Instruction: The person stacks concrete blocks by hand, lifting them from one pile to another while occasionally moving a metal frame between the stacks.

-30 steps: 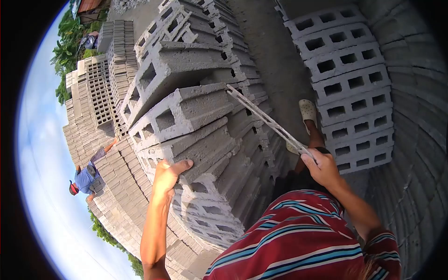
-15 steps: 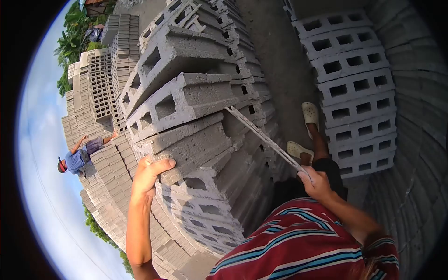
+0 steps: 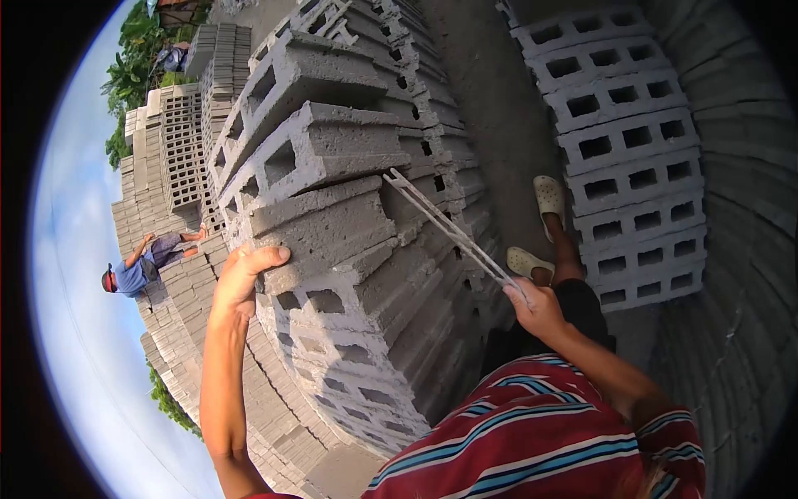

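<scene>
My left hand [image 3: 245, 279] holds the near end of a grey concrete block [image 3: 328, 224], its thumb on the block's face and its other fingers mostly hidden at the outer edge. My right hand [image 3: 536, 308] is closed on a thin, pale doubled rod [image 3: 453, 233]. The rod's far tip touches or lies very close to the stack, beside the gap between the held block and another hollow block [image 3: 332, 150]. Below the held block, more hollow blocks [image 3: 374, 358] show their openings.
Another stack of hollow blocks [image 3: 636, 179] stands at the right, across a narrow dirt path [image 3: 499, 100]. My feet in pale clogs [image 3: 549, 200] are on that path. Another person [image 3: 137, 270] is on block stacks at the far left.
The blocks, both my hands and the rod appear shifted slightly left in view. My left hand is still on the block and my right hand still grips the rod. The other person's arm has changed position.
</scene>
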The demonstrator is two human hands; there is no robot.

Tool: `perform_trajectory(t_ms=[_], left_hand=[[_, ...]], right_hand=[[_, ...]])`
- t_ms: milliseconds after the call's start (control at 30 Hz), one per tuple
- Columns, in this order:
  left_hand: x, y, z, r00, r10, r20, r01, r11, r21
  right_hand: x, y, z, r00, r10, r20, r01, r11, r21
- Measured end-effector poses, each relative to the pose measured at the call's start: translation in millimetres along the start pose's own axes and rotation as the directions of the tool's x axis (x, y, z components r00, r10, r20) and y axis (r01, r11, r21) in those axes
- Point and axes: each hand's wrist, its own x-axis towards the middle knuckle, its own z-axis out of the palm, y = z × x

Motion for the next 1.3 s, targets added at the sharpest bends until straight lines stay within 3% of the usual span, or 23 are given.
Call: perform_trajectory(t_ms=[100,200,233,333,433,533,633,733,833,967,1033,1133,1233,1267,1300], left_hand=[[0.4,2.0,2.7,1.000,0.005,-0.004,-0.005,1.000,0.010],[2.6,3.0,0.2,0.996,-0.070,0.046,0.069,0.998,0.010],[-0.2,2.0,3.2,0.999,-0.032,0.010,0.032,0.999,-0.001],[-0.8,4.3,16.0,0.996,0.068,-0.053,-0.070,0.997,-0.040],[5.3,4.5,2.4,0.995,-0.066,0.069,0.064,0.997,0.033],[-2.5,6.5,9.9,0.999,-0.039,0.020,0.038,0.998,0.044],[-3.2,8.6,17.0,1.000,0.008,0.009,-0.008,1.000,0.014],[3.2,5.9,8.6,0.997,-0.061,0.044,0.060,0.998,0.008],[0.8,6.7,18.9,0.999,-0.030,-0.025,0.030,0.999,0.014],[0.3,21.3,65.5,0.996,-0.083,-0.033,0.087,0.988,0.131],[30.9,0.5,80.8,0.984,-0.088,-0.154,0.144,0.903,0.404],[26.4,-5.6,84.4,0.999,0.020,0.049,-0.026,0.992,0.125],[18.9,-6.0,88.4,0.996,0.061,-0.062,-0.048,0.980,0.191],[7.9,-9.5,88.4,0.891,0.389,-0.235,-0.233,0.835,0.499],[-11.0,-20.7,86.2,0.667,0.693,-0.273,-0.273,0.568,0.776]], right_hand=[[-6.9,-7.4,1.2,0.974,-0.135,-0.182,0.143,0.989,0.032],[0.4,2.3,3.4,0.998,-0.050,-0.036,0.048,0.997,-0.059],[4.5,4.2,3.0,1.000,-0.005,0.020,0.007,0.994,-0.112],[-0.6,-1.7,-1.2,0.986,-0.118,-0.119,0.114,0.993,-0.038],[-3.4,-2.7,-0.9,0.980,-0.155,-0.125,0.154,0.988,-0.017],[5.7,1.4,-0.7,1.000,0.015,0.020,-0.011,0.982,-0.191],[-1.7,-6.7,-10.8,0.985,-0.130,-0.109,0.118,0.987,-0.111],[-1.5,-9.4,-11.2,0.972,-0.171,-0.161,0.166,0.985,-0.041],[0.0,1.1,-17.4,0.981,-0.131,-0.141,0.119,0.989,-0.090],[-3.4,7.9,-38.0,0.990,-0.072,-0.123,0.054,0.988,-0.147],[-1.3,0.9,-51.3,0.991,-0.058,-0.123,0.038,0.987,-0.158],[2.4,-4.3,-64.4,0.982,-0.088,-0.167,0.065,0.988,-0.140],[2.6,-13.8,-76.7,0.987,-0.030,-0.155,0.010,0.992,-0.129],[1.3,-14.7,-80.9,0.988,-0.023,-0.155,0.001,0.990,-0.141],[0.4,-14.1,-82.3,0.989,-0.010,-0.150,-0.012,0.989,-0.147]])
